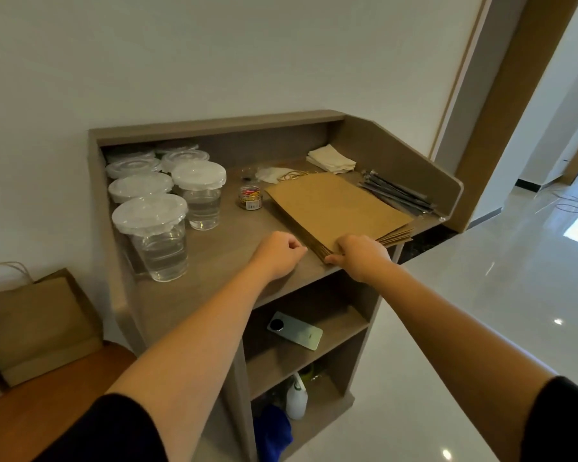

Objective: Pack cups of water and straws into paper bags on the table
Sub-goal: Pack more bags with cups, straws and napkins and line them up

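A grey-brown wooden stand (214,261) with open shelves (301,358) sits mid-frame against a plain white wall (181,55), glossy pale floor (481,295) spreads at right, a wood-trimmed doorway (481,95) fills the upper right.

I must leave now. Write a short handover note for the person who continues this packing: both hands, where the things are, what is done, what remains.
Right hand: grips the near corner of the flat stack of paper bags on the table.
Left hand: fingers curled, holding nothing, resting on the table just left of the stack.
Cups of water: lidded, grouped at the table's left side.
Straws: wrapped, in a pile at the right, behind the bags.
Done: no bag on the table is opened or filled yet. One brown bag stands upright at the left, off the table; its contents are hidden.
Left: lift one bag, open it, put in cups and straws.
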{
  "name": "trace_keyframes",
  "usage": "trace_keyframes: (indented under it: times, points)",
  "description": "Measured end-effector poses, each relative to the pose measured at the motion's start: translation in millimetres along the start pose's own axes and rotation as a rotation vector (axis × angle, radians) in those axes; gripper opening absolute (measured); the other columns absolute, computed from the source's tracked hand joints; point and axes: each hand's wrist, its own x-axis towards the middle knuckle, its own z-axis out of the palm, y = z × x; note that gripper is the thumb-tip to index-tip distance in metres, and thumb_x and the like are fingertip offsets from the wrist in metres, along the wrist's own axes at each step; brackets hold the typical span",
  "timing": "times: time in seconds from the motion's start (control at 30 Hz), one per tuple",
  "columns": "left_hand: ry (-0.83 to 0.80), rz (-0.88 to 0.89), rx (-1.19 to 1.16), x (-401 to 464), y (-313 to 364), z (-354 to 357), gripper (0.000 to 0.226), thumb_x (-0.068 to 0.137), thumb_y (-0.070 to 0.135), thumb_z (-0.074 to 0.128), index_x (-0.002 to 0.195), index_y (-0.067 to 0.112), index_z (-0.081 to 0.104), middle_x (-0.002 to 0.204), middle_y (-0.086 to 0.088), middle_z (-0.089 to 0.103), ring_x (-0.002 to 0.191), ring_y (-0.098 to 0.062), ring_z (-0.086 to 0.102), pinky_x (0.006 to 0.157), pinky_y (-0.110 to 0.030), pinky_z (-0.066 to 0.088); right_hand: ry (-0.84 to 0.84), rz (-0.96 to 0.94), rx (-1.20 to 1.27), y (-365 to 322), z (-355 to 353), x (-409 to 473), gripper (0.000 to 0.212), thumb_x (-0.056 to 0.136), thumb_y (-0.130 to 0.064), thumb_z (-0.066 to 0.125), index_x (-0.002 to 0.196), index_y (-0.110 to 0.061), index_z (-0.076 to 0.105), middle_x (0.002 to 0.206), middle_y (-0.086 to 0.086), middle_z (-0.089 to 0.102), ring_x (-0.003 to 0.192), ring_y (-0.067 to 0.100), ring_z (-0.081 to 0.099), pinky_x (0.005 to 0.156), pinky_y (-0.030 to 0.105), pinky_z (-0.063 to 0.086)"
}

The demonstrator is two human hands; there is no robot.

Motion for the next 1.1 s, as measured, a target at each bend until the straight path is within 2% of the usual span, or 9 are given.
trace_keyframes:
  times: [0.17, 0.33, 0.43, 0.57, 0.7, 0.8, 0.87, 0.97, 1.1]
  points:
    - [0.019, -0.137, -0.207, -4, 15, 17, 0.032, 0.095, 0.037, 0.049, 0.086, 0.011, 0.064, 0.08, -0.006, 0.066, 0.077, -0.019, 0.062, 0.077, -0.037, 0.051, 0.041, -0.091, -0.128, 7, -14, -12, 0.028, 0.099, -0.034, 0.042, 0.105, -0.013, 0.059, 0.098, 0.006, 0.062, 0.091, 0.021, 0.059, 0.085, 0.035, 0.049]
    - [0.104, -0.45, -0.963, -16, 36, 28, 0.052, 0.087, 0.058, 0.051, 0.114, 0.013, 0.053, 0.1, -0.009, 0.068, 0.083, -0.019, 0.068, 0.06, -0.028, 0.055, 0.421, -0.337, -0.198, 11, -3, -58, 0.024, 0.096, -0.026, 0.05, 0.115, -0.017, 0.061, 0.115, 0.002, 0.063, 0.108, 0.02, 0.054, 0.093, 0.03, 0.045]
    - [0.163, -0.49, -1.256, -32, 28, 29, 0.035, 0.089, 0.041, 0.06, 0.112, 0.016, 0.051, 0.103, -0.012, 0.065, 0.084, -0.023, 0.067, 0.054, -0.032, 0.054, 0.442, -0.445, -0.144, 18, 22, -105, 0.023, 0.093, -0.024, 0.056, 0.11, -0.012, 0.067, 0.112, 0.005, 0.067, 0.108, 0.024, 0.059, 0.094, 0.035, 0.047]
    - [0.329, -0.533, -1.108, -67, 9, 46, 0.008, 0.091, 0.013, 0.06, 0.094, 0.016, 0.053, 0.101, -0.008, 0.063, 0.08, -0.02, 0.062, 0.058, -0.033, 0.052, 0.494, -0.637, -0.172, 23, 51, -147, 0.025, 0.065, -0.021, 0.084, 0.085, -0.011, 0.075, 0.088, 0.004, 0.073, 0.081, 0.02, 0.07, 0.07, 0.032, 0.059]
    - [0.488, -0.442, -0.966, -111, -1, 59, 0.005, 0.094, 0.014, 0.057, 0.097, 0.017, 0.055, 0.096, 0.0, 0.062, 0.081, -0.014, 0.06, 0.059, -0.027, 0.049, 0.08, -0.412, 0.143, 7, 62, -162, 0.042, 0.092, -0.052, 0.042, 0.087, -0.02, 0.068, 0.086, -0.004, 0.068, 0.077, 0.013, 0.064, 0.07, 0.026, 0.053]
    - [0.56, -0.355, -0.714, -152, -8, 65, 0.014, 0.095, 0.017, 0.055, 0.108, 0.013, 0.057, 0.092, 0.004, 0.06, 0.079, -0.007, 0.057, 0.063, -0.019, 0.048, -0.026, -0.159, 0.628, -9, 64, -159, 0.042, 0.093, -0.054, 0.038, 0.084, -0.021, 0.062, 0.075, -0.002, 0.063, 0.069, 0.015, 0.063, 0.064, 0.029, 0.054]
    - [0.588, -0.241, -0.559, -184, -14, 69, 0.014, 0.096, 0.016, 0.052, 0.107, 0.012, 0.06, 0.083, 0.01, 0.06, 0.073, 0.003, 0.055, 0.06, -0.01, 0.047, -0.041, -0.061, 0.911, -29, 59, -155, 0.038, 0.093, -0.054, 0.041, 0.103, -0.022, 0.059, 0.084, -0.005, 0.062, 0.073, 0.014, 0.062, 0.062, 0.031, 0.053]
    - [0.602, -0.157, -0.241, -230, -28, 72, 0.015, 0.097, 0.017, 0.049, 0.098, 0.011, 0.063, 0.077, 0.008, 0.06, 0.065, 0.003, 0.052, 0.056, -0.014, 0.039, -0.205, 0.035, 1.215, -63, 47, -156, 0.075, 0.085, -0.064, 0.045, 0.146, -0.027, 0.021, 0.126, 0.006, 0.051, 0.094, 0.023, 0.06, 0.058, 0.033, 0.054]
    - [0.65, -0.182, 0.071, -280, -55, 60, 0.027, 0.099, 0.023, 0.046, 0.112, 0.007, 0.064, 0.088, -0.008, 0.067, 0.078, -0.022, 0.062, 0.063, -0.024, 0.043, -0.372, 0.116, 1.352, -105, 38, -171, 0.082, 0.075, -0.077, 0.045, 0.135, -0.021, 0.036, 0.119, 0.013, 0.054, 0.094, 0.028, 0.061, 0.056, 0.033, 0.052]
